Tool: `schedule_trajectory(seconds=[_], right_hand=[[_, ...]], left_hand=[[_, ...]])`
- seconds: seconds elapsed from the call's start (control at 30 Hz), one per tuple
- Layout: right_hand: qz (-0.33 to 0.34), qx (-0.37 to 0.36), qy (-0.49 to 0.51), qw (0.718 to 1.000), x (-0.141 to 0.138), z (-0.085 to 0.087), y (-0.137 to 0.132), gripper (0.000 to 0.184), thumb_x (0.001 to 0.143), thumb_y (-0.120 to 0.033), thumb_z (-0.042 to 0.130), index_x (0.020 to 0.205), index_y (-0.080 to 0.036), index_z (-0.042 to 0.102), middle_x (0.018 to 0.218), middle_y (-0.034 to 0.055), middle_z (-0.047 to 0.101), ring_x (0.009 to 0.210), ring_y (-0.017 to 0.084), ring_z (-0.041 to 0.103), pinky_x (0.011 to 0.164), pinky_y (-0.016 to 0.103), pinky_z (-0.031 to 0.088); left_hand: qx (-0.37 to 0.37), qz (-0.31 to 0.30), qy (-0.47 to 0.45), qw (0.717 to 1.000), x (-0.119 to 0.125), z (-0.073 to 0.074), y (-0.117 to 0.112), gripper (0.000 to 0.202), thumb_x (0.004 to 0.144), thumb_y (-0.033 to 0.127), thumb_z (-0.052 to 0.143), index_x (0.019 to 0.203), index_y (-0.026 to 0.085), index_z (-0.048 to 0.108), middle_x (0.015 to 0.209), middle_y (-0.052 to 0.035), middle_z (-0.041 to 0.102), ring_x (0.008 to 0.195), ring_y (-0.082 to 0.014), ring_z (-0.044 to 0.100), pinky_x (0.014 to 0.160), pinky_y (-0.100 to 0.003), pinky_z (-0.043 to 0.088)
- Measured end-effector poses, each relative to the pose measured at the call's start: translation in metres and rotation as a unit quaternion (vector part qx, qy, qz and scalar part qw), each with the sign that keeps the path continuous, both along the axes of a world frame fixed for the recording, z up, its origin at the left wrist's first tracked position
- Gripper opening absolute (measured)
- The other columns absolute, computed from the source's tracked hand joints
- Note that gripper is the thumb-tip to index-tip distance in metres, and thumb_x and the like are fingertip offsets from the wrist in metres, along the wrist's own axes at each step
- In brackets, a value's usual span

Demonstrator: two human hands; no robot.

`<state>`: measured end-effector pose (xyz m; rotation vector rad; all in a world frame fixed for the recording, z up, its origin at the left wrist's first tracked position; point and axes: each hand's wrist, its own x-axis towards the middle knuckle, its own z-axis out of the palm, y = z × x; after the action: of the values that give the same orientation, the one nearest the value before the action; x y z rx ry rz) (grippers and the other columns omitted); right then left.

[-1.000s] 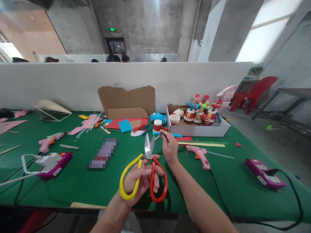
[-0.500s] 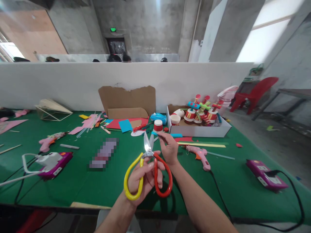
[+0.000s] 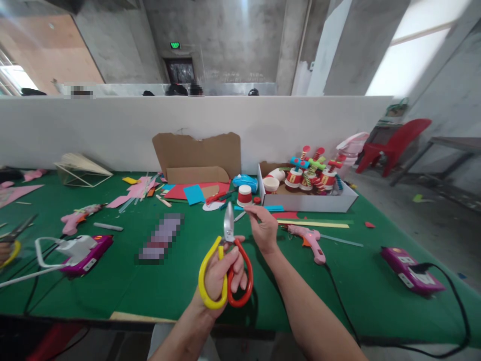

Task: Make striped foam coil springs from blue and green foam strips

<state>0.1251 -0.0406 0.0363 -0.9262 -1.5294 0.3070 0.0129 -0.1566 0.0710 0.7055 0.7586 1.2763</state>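
Note:
My left hand (image 3: pixel 221 268) is wrapped round a pair of scissors (image 3: pixel 228 228), one handle loop yellow and the other red. The blades are together and point up and away from me. Just right of the blade tips, my right hand (image 3: pixel 264 228) has its fingers pinched together; whatever they hold is too small to make out. Beyond it stands a red and white paper cup (image 3: pixel 245 196), upside down. A blue strip (image 3: pixel 273 208) lies behind my right fingers, and a thin pale stick (image 3: pixel 239 216) shows between the hand and the blades.
A white box (image 3: pixel 308 203) at the back right holds decorated cups. Pink glue guns (image 3: pixel 306 240) lie right and left (image 3: pixel 77 220), with purple power strips (image 3: pixel 411 276) beyond. Coloured paper (image 3: pixel 194 194) lies by the cardboard (image 3: pixel 203 150). Another person's hand (image 3: pixel 4 252) holds scissors (image 3: pixel 18 229) at far left.
The scissors in my left hand have closed, their handles drawing together. My right hand stays pinched and has barely moved. Another person's hand with scissors has come into view at the left edge.

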Motion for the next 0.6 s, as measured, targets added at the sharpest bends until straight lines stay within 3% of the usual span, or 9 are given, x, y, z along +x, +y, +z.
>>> schedule_trajectory(seconds=[0.1,0.17,0.2,0.23,0.3,0.37,0.43,0.5,0.6], right_hand=[[-0.013,-0.015,0.009,1.0,0.003,-0.003,0.005,0.02,0.084,-0.021,0.051,0.088,-0.023,0.07,0.091,0.0046,0.072,0.087,0.018,0.066,0.082,0.033,0.051],[0.032,-0.052,-0.029,0.998,0.002,-0.007,0.007,0.019,0.082,-0.02,0.052,0.087,-0.022,0.071,0.088,0.0042,0.073,0.08,0.017,0.067,0.079,0.032,0.052],[0.074,-0.082,-0.062,0.992,0.001,-0.008,0.007,0.019,0.081,-0.019,0.053,0.087,-0.022,0.071,0.085,0.0036,0.073,0.072,0.016,0.067,0.075,0.03,0.052],[0.118,-0.116,-0.096,0.982,-0.001,-0.01,0.006,0.018,0.08,-0.02,0.055,0.087,-0.022,0.071,0.084,0.0028,0.073,0.063,0.015,0.065,0.07,0.029,0.053],[0.17,-0.176,-0.138,0.96,-0.004,-0.01,0.005,0.019,0.078,-0.023,0.058,0.092,-0.023,0.071,0.088,0.0022,0.073,0.047,0.011,0.058,0.06,0.026,0.051],[0.142,-0.2,-0.124,0.961,-0.004,-0.008,0.005,0.024,0.078,-0.03,0.06,0.098,-0.023,0.07,0.096,0.0033,0.072,0.041,0.009,0.053,0.054,0.026,0.048],[0.069,-0.191,-0.072,0.976,0.001,-0.006,0.008,0.025,0.078,-0.036,0.058,0.094,-0.021,0.069,0.093,0.0043,0.072,0.044,0.01,0.052,0.054,0.026,0.046],[0.019,-0.201,-0.011,0.979,0.008,-0.004,0.014,0.026,0.08,-0.04,0.053,0.084,-0.018,0.067,0.077,0.0035,0.07,0.046,0.012,0.051,0.054,0.026,0.044],[-0.024,-0.221,0.062,0.973,0.016,-0.005,0.02,0.032,0.081,-0.047,0.048,0.069,-0.019,0.059,0.058,-0.0003,0.059,0.048,0.013,0.05,0.051,0.025,0.04]], left_hand=[[0.02,0.069,0.063,0.995,-0.018,-0.001,0.007,0.051,0.074,0.039,0.064,0.118,0.015,0.049,0.053,0.01,0.041,0.031,-0.0032,0.033,0.039,-0.021,0.037],[0.018,0.075,0.181,0.98,-0.04,-0.004,0.016,0.055,0.073,0.046,0.062,0.117,0.016,0.047,0.052,0.0095,0.043,0.03,-0.0057,0.035,0.037,-0.022,0.035],[0.011,0.069,0.272,0.96,-0.053,-0.005,0.022,0.055,0.073,0.048,0.061,0.117,0.017,0.047,0.052,0.0091,0.044,0.03,-0.0072,0.037,0.036,-0.022,0.033],[0.002,0.074,0.378,0.923,-0.066,-0.007,0.028,0.055,0.073,0.046,0.061,0.118,0.018,0.046,0.054,0.0077,0.049,0.032,-0.0084,0.04,0.038,-0.022,0.034],[-0.02,0.092,0.583,0.807,-0.089,-0.01,0.038,0.046,0.073,0.038,0.06,0.115,0.022,0.047,0.064,0.0032,0.058,0.046,-0.0139,0.054,0.048,-0.025,0.041],[-0.023,0.089,0.734,0.673,-0.102,-0.012,0.047,0.036,0.079,0.031,0.05,0.113,0.021,0.049,0.075,-0.0039,0.064,0.068,-0.0216,0.064,0.062,-0.03,0.045],[-0.029,0.063,0.811,0.581,-0.107,-0.014,0.053,0.033,0.083,0.029,0.043,0.114,0.019,0.048,0.088,-0.0104,0.067,0.082,-0.0266,0.065,0.068,-0.034,0.046],[-0.031,0.035,0.846,0.531,-0.106,-0.016,0.056,0.032,0.085,0.029,0.039,0.113,0.017,0.048,0.095,-0.0137,0.066,0.088,-0.0279,0.064,0.069,-0.034,0.046],[-0.027,0.011,0.868,0.495,-0.1,-0.021,0.058,0.03,0.087,0.028,0.036,0.112,0.015,0.047,0.098,-0.0149,0.064,0.087,-0.0264,0.064,0.067,-0.032,0.046]])
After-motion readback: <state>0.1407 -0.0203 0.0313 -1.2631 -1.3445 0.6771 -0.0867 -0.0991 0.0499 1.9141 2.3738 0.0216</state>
